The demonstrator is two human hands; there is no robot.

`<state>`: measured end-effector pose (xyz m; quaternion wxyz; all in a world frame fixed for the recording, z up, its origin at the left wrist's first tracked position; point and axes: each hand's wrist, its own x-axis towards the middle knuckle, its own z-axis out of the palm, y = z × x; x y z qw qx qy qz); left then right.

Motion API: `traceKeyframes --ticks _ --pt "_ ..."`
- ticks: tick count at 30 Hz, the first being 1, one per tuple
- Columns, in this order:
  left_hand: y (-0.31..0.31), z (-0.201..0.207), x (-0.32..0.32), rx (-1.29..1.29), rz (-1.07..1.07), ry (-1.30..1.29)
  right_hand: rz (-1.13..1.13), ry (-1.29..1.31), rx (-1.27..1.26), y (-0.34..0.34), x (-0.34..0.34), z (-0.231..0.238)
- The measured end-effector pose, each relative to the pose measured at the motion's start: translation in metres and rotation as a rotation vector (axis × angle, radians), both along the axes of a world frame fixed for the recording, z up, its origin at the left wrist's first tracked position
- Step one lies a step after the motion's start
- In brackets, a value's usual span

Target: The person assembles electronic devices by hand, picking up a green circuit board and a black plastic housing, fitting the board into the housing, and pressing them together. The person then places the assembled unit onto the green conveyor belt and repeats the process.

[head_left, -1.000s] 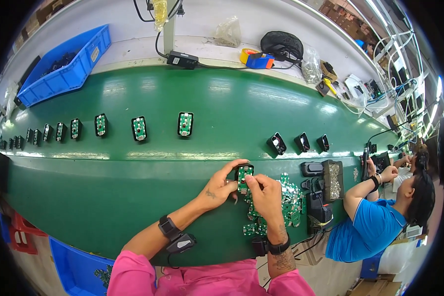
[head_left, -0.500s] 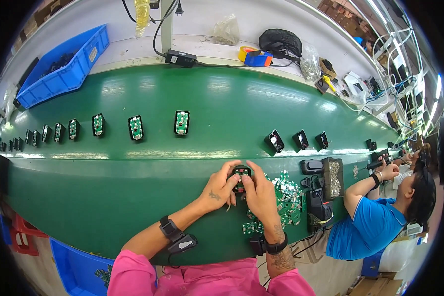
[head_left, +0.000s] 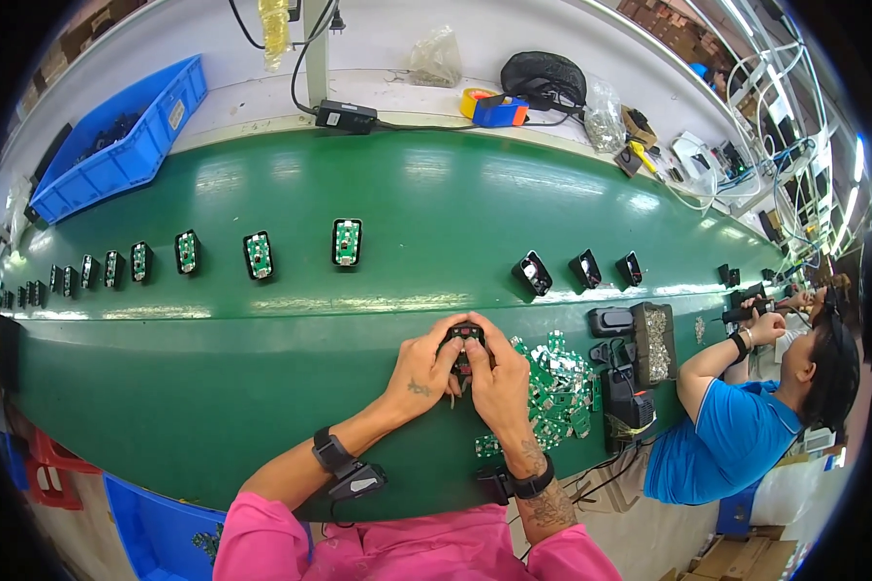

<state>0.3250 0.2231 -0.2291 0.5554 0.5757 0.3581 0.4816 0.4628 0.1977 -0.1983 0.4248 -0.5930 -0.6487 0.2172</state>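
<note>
Between my two hands, over the near half of the bench, is a small black case with a green circuit board in it (head_left: 467, 332). My left hand (head_left: 422, 376) is closed round its left side, the thumb on the board. From the other side my right hand (head_left: 501, 383) grips it, its thumb pressing on the board too. Both hands cover much of the case. Just right of my right hand lies a loose pile of green circuit boards (head_left: 560, 389).
Black cases fitted with green boards (head_left: 347, 242) form a row at the far left. Several dark cases (head_left: 533, 275) stand farther right. A blue bin (head_left: 131, 160) sits at back left. Beside the boards are a black charger-like device (head_left: 628, 407) and a tray of small metal parts (head_left: 655, 349). A co-worker in blue (head_left: 722, 441) sits right.
My fingers have closed in further round the case, and both thumbs now press side by side on the board. The case has shifted slightly left; the whole view has moved a little.
</note>
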Motion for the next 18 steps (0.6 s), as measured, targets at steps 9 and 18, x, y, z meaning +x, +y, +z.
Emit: traceKeyframes --ticks 9,18 --pt "0.019 -0.005 -0.009 -0.742 -0.333 -0.574 0.176 0.145 -0.06 -0.032 0.012 0.014" --pt "0.016 -0.001 0.0 -0.786 -0.216 -0.488 0.129 0.139 -0.034 -0.033 0.011 0.009"
